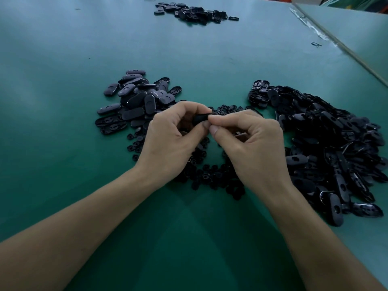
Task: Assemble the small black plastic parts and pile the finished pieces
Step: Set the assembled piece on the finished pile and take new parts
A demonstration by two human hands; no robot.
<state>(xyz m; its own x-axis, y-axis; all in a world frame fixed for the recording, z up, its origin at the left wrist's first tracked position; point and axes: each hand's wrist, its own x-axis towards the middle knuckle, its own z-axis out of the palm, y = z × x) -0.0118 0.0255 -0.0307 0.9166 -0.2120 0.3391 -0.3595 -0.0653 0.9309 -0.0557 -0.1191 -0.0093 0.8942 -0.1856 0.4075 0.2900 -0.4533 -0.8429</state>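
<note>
My left hand (170, 139) and my right hand (249, 143) meet above the middle of the green table. Both pinch one small black oval part (200, 119) between thumbs and fingertips; most of it is hidden by my fingers. Under my hands lies a scatter of small round black pieces (212, 175). A pile of oval black pieces (136, 101) sits to the left of my hands. A much larger heap of black oval parts (327, 143) spreads to the right.
Another small heap of black parts (193, 11) lies at the far end of the green table (63, 122). A single loose part (316, 44) lies near the table's right edge strip (336, 45).
</note>
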